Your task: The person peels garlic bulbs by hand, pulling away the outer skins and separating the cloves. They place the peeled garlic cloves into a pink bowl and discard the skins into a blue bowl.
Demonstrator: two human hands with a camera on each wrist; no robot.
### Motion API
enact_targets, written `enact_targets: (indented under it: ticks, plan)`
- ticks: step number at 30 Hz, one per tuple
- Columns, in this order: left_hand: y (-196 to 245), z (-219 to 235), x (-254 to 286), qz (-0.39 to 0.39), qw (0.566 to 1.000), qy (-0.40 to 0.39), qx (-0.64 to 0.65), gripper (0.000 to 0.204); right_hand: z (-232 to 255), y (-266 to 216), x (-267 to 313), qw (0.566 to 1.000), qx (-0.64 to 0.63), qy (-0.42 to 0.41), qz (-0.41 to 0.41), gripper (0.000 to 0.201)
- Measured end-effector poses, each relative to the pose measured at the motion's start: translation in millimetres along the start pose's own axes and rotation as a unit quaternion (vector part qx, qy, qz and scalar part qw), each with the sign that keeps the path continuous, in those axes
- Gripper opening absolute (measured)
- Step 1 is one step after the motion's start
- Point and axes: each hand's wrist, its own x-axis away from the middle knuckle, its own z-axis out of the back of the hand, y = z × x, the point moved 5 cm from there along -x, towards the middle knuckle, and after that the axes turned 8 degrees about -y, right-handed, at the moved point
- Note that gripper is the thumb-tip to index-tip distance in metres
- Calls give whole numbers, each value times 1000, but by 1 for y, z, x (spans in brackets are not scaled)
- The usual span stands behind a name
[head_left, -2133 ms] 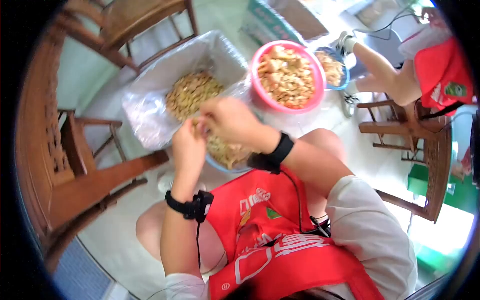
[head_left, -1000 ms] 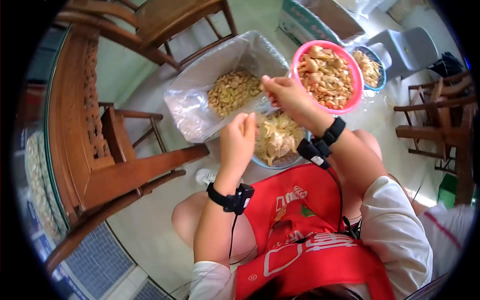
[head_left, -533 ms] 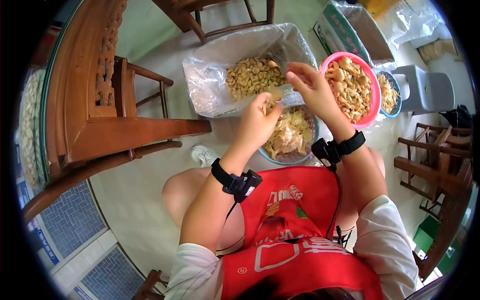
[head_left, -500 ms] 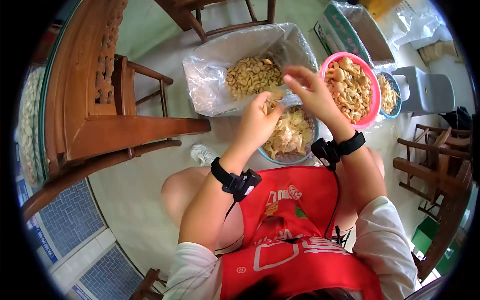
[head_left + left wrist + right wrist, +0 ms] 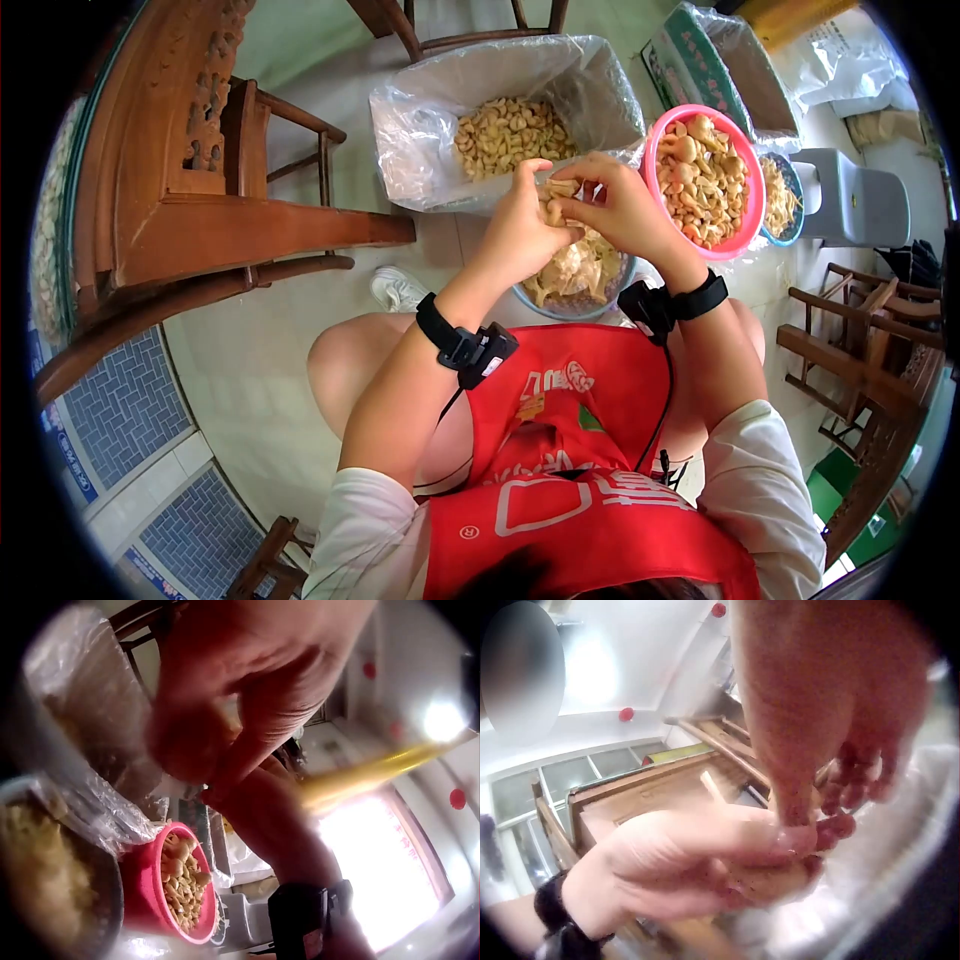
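Observation:
In the head view, both hands meet above a blue basket (image 5: 537, 302) of pale, torn mushroom pieces. My left hand (image 5: 520, 235) holds a light-brown mushroom (image 5: 552, 208) between thumb and fingers. Bent over it from the right, my right hand (image 5: 625, 212) pinches at the mushroom with thumb and fingertips. Its fingers partly hide what is gripped. Just beyond the hands, a plastic-lined box (image 5: 425, 135) contains a heap of cut mushroom pieces (image 5: 510, 135). A pink tub (image 5: 652, 170) full of whole mushrooms (image 5: 700, 185) stands beside the right hand.
Behind the pink tub are a smaller blue basket (image 5: 790, 235) of pale strips, a grey stool (image 5: 860, 195) and a green carton (image 5: 695, 60). Wooden furniture (image 5: 250, 232) borders the left, and a wooden chair (image 5: 865, 345) stands at right. A red apron (image 5: 570, 400) covers the lap.
My right hand has come back from beside the lined box to meet the left hand at the mushroom. Earlier its fingers were spread; now they are bent in. The head view has also shifted.

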Motion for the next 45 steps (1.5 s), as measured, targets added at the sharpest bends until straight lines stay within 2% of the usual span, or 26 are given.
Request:
enact_targets:
  ticks: [2,4,6,7,8,9,11,15,17,20,23,27,29,30,31,32,33,34,35,36,37,39,41,42,43,45]
  plan:
    - [2,-3,1,13,998,-13,-56,69,4,2,0,998,53,13,-12,19]
    - [-3,-4,-1,7,996,-17,83,69,7,0,0,999,22,29,4,17]
    - [-6,4,-3,29,992,16,121,66,10,-1,1,999,-9,44,21,16]
    - [-8,8,-3,50,985,48,159,63,10,3,2,996,-72,46,-11,17]
    - [-5,10,-1,37,992,76,97,51,10,8,3,989,-135,47,-44,17]
    - [-2,12,-1,38,992,76,97,51,11,10,3,989,-135,47,-44,17]
    - [0,16,-1,46,965,67,250,45,12,18,2,965,-253,49,-45,21]
    - [7,14,-2,12,973,62,223,41,11,24,1,967,-240,70,-59,25]
    - [13,13,-1,-10,976,76,203,43,8,16,1,973,-195,69,-98,26]
    - [13,11,1,20,981,75,177,43,2,24,-1,987,-128,23,-95,23]
    - [9,13,-1,-12,983,69,168,40,-2,25,-1,975,-207,20,-80,23]
    - [8,16,-2,-6,976,87,200,32,1,25,0,981,-178,24,-79,19]
    - [-6,19,-4,36,964,47,261,35,8,40,3,920,-368,80,-108,14]
    - [-5,19,-3,36,963,48,261,35,15,41,4,871,-468,99,-109,16]
    - [-2,23,-2,28,958,82,273,33,20,41,6,872,-468,98,-108,16]
    - [1,27,0,19,951,117,285,32,25,40,8,936,-317,79,-133,17]
    - [4,26,1,18,952,117,284,32,29,38,10,973,-158,59,-155,20]
    - [8,26,3,9,957,123,262,33,24,33,13,987,-41,-16,-154,25]
    - [11,26,3,0,962,128,240,35,16,38,19,987,-41,-15,-154,25]
    - [10,26,3,2,963,127,239,35,-1,36,24,989,93,-53,-100,27]
    - [11,24,2,-7,973,96,210,37,-13,35,28,970,223,-89,-45,29]
    - [12,22,1,-16,981,66,181,40,-11,35,25,967,227,-100,-55,31]
    - [12,17,-1,-28,984,30,175,43,9,23,13,992,91,61,-59,30]
    - [9,14,-1,-28,984,31,176,43,16,6,8,994,6,88,-60,26]
    - [6,13,-1,-33,985,48,160,39,14,5,6,994,6,89,-61,26]
    - [1,12,-3,-37,987,63,143,34,11,-1,1,996,-37,76,17,21]
